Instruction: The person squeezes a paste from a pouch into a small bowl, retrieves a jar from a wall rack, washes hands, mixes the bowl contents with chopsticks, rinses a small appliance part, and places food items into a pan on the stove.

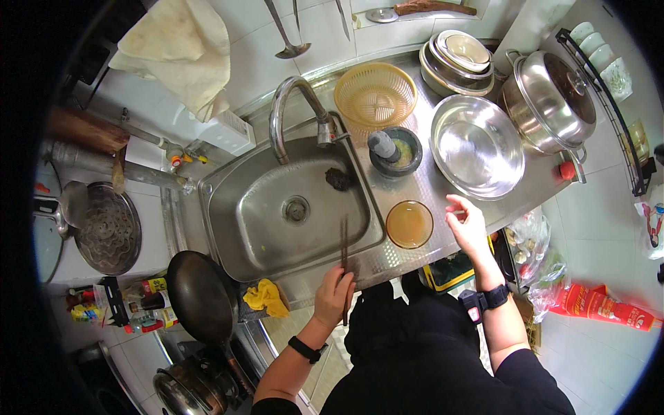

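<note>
In my left hand (333, 296) is a pair of dark chopsticks (344, 244), their tips reaching over the near right side of the steel sink (259, 207). My right hand (467, 225) hovers near the counter edge, fingers slightly curled and nothing in them. Just left of it stands a glass bowl (410, 224) of cloudy brown liquid. Beyond that bowl, a stone mortar (395, 168) holds a pale greenish mash, with its pestle (384, 146) leaning inside. A wide, shiny steel basin (477, 148) sits past my right fingertips.
A yellow plastic colander (375, 96), stacked bowls (456, 62) and a lidded steel pot (550, 104) line the back. The faucet (298, 111) arches over the sink, where a dark scouring pad (337, 179) lies. Left are a wok (201, 295) and a yellow cloth (266, 298).
</note>
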The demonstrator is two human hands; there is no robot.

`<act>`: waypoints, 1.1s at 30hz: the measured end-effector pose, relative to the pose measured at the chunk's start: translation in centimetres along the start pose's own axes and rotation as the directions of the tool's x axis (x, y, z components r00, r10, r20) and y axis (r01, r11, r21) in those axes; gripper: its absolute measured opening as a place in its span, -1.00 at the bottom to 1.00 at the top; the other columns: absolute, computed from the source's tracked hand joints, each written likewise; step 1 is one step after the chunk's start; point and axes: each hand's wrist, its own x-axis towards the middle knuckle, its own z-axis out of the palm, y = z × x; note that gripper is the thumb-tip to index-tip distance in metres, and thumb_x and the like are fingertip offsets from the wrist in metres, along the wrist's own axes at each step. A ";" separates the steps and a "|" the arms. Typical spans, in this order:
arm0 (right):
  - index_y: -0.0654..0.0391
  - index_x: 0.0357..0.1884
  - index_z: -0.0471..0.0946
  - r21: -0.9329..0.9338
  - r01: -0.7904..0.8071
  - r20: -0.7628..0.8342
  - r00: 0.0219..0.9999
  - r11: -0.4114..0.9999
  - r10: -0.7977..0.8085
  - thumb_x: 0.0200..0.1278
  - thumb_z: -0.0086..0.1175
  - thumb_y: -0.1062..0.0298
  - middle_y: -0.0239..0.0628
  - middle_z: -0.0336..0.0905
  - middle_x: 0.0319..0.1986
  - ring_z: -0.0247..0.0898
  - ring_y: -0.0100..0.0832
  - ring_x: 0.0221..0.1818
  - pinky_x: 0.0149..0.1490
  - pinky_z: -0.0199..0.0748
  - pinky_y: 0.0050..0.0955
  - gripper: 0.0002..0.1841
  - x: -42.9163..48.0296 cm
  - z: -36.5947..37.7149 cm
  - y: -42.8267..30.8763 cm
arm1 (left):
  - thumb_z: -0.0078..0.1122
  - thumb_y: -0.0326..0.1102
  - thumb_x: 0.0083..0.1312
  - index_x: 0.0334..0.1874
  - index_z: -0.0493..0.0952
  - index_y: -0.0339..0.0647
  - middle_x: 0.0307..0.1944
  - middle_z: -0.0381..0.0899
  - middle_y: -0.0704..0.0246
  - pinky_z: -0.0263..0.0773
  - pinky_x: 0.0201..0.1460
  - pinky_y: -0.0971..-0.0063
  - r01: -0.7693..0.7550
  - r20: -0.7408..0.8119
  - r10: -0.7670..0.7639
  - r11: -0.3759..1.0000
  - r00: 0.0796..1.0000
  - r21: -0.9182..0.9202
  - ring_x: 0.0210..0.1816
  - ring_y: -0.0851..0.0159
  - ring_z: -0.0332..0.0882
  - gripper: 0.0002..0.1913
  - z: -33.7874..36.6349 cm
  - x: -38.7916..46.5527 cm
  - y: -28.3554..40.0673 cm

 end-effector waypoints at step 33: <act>0.20 -0.07 0.62 -0.184 0.505 -0.117 0.841 0.843 -0.529 -0.13 0.47 0.29 -0.13 0.50 0.04 0.47 -0.15 0.08 0.20 0.43 -0.27 -0.50 8.5 5.5 -10.5 | 0.07 -0.54 0.15 0.42 0.15 -0.44 0.44 0.08 -0.11 0.02 0.49 0.04 0.293 0.004 -0.300 0.929 0.954 -0.225 0.45 -0.22 0.06 -0.29 -5.7 3.4 8.6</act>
